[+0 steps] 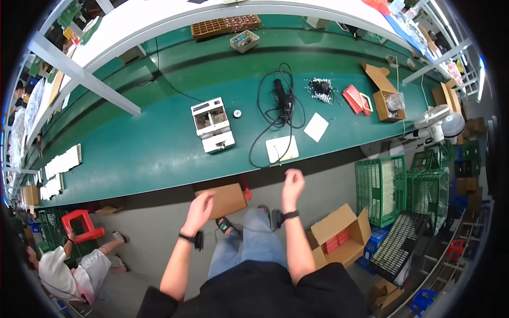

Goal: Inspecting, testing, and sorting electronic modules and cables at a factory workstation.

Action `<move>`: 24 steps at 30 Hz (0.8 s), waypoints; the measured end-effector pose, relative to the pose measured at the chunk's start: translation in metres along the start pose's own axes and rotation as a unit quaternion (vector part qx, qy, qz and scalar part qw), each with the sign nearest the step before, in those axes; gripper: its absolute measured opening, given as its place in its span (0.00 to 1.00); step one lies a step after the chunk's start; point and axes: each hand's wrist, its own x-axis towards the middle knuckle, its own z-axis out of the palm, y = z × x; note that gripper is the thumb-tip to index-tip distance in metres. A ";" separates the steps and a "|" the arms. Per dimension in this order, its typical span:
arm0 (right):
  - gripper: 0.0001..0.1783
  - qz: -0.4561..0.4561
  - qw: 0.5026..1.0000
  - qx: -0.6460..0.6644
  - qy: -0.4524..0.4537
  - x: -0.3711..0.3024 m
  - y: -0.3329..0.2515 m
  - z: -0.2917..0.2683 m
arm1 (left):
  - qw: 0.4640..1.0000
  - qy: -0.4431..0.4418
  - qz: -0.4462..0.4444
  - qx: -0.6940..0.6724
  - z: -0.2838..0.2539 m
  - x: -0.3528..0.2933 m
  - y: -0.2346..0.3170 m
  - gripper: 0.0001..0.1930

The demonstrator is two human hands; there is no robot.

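Note:
My left hand (201,208) hangs in the air in front of the table's near edge, its fingers loosely bent and apart, holding nothing I can see. Farther right, my right hand (293,186) is raised just short of the edge with its fingers curled in; nothing shows in it. Nearest to it on the green table (143,153) lies a white pad (282,149), crossed by the cable of a black corded hand tool (284,103). A white box-shaped machine (213,125) stands beyond my left hand, with a small white spool (237,113) beside it.
A white sheet (316,127), a bundle of black wires (321,89), red pieces (356,99), an open carton (389,103) and a fan (435,124) stand along the right. Green crates (380,191) and a carton (339,238) are on the floor. Another person (69,270) sits at left.

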 end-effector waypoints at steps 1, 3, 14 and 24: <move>0.07 0.043 0.999 -0.021 -0.024 0.026 -0.021 -0.013 | 0.998 -0.032 0.061 -0.003 0.001 0.027 0.029 0.11; 0.08 0.032 0.996 -0.042 -0.069 0.080 -0.066 -0.006 | 0.990 -0.111 0.033 -0.076 0.008 0.069 0.067 0.14; 0.41 0.062 0.940 -0.280 -0.185 0.235 -0.021 0.128 | 0.787 0.011 0.176 0.592 0.116 0.313 0.066 0.21; 0.48 0.137 0.918 -0.326 -0.181 0.251 -0.019 0.152 | 0.764 -0.083 0.056 0.637 0.074 0.362 0.014 0.08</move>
